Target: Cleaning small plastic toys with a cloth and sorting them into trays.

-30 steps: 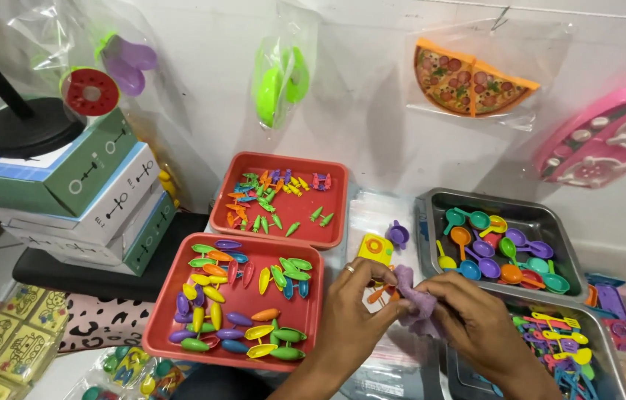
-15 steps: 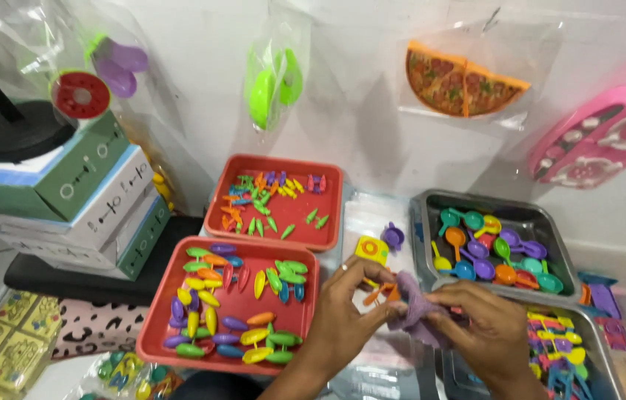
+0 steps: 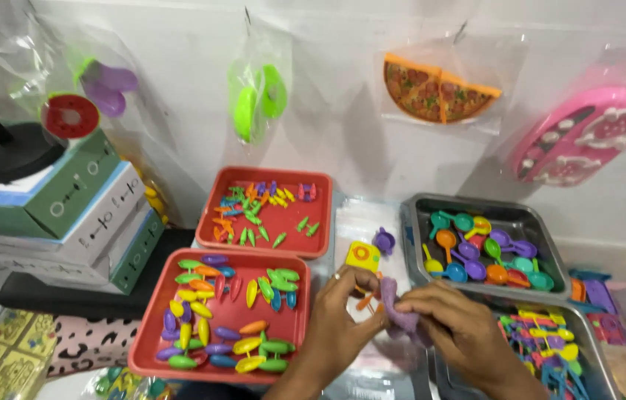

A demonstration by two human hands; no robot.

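Note:
My left hand (image 3: 343,318) and my right hand (image 3: 454,330) meet low in the middle of the head view, both pinching a small purple toy piece (image 3: 396,310). A small orange piece (image 3: 364,301) pokes out by the left fingers. Just beyond the hands lie a yellow square toy (image 3: 363,256) and a small purple cup (image 3: 383,241) on clear plastic bags (image 3: 357,218). Left of my left hand sits a red tray (image 3: 151,335) of colourful oval pieces.
A second red tray (image 3: 322,222) of small pieces stands further back. A grey metal tray (image 3: 411,237) of toy pans sits right, another (image 3: 594,370) of small utensils below it. Stacked boxes (image 3: 83,215) stand left. Bagged toys, including a toy pizza (image 3: 435,90), hang on the wall.
Both hands stay together on the purple piece, shifting only slightly. The view has tilted a little.

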